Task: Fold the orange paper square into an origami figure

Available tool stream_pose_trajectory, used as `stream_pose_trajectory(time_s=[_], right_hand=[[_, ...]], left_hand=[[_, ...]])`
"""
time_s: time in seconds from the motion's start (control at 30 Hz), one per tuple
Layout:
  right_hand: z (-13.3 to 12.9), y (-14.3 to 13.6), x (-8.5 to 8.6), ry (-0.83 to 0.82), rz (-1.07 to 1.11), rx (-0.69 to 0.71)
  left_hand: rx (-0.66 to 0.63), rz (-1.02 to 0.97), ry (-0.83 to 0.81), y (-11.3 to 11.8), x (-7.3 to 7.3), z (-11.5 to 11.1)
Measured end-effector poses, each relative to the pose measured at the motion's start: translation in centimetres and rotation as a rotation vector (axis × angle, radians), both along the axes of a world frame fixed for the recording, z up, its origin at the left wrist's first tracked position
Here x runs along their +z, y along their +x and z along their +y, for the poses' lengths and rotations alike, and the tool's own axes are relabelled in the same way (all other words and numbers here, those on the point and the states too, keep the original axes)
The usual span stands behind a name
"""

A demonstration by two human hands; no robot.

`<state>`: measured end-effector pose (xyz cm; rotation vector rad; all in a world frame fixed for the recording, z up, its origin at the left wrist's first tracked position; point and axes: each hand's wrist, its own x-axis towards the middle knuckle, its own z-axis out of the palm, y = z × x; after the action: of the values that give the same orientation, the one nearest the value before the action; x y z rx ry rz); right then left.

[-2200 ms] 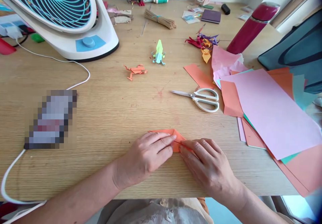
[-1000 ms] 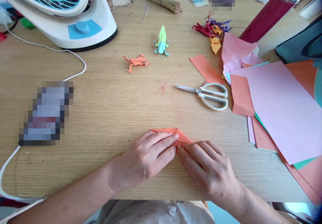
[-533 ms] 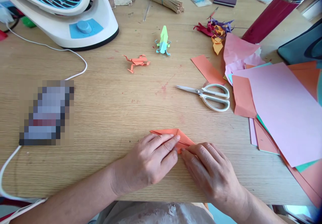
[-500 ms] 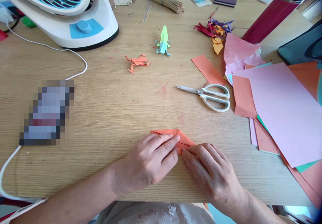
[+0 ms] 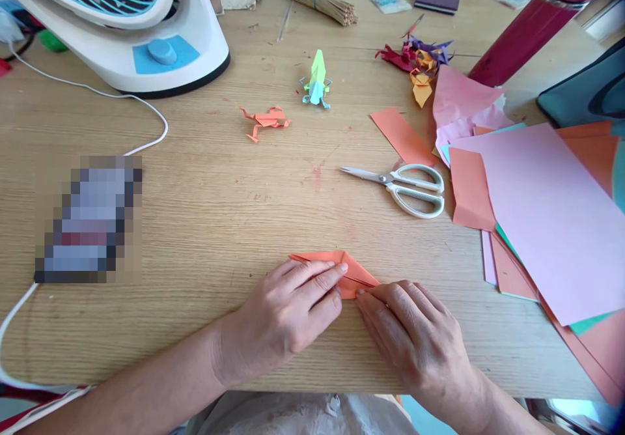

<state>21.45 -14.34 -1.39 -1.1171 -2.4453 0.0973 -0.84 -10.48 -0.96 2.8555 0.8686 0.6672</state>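
Observation:
A folded piece of orange paper (image 5: pixel 346 259) lies at the table's near edge, pointed at both ends, with a dark slit between its layers. Across its left half rest the fingers of my left hand (image 5: pixel 297 308), close together and holding it against the table. My right hand (image 5: pixel 415 331) is closed at the paper's right end, with thumb and fingertips pinching the lower edge. The fingers cover both ends in part. Beyond my hands lie white-handled scissors (image 5: pixel 395 187), their blades shut and pointing left. Farther back sit an orange folded paper figure (image 5: pixel 266 120) and a green and blue one (image 5: pixel 316 83).
On the right are a stack of coloured paper sheets (image 5: pixel 547 213), an orange strip (image 5: pixel 403 135) and a dark red flask (image 5: pixel 522 38). A white fan (image 5: pixel 195 51) stands back left, above a blurred-out phone (image 5: pixel 90 220) with a cable. Bundled sticks (image 5: pixel 322 2) lie at the back.
My right fingertips have slid slightly right along the paper's lower edge, and more of its bottom shows. My left hand stays nearly in place. The whole view has shifted a little.

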Motion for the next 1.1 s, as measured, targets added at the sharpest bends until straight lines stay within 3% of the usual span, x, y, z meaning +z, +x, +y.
stream_pose_trajectory(time_s=[0.23, 0.77, 1.1], right_hand=[[-0.4, 0.4, -0.3, -0.04, 0.009, -0.041], [0.2, -0.2, 0.1, -0.183, 0.09, -0.084], [-0.9, 1.1, -0.1, -0.134, 0.034, -0.114]], left_hand=[[0.012, 0.008, -0.092, 0.0, 0.3, 0.0], [0.079, -0.031, -0.055, 1.1, 0.5, -0.4], [0.063, -0.063, -0.163, 0.7, 0.4, -0.2]])
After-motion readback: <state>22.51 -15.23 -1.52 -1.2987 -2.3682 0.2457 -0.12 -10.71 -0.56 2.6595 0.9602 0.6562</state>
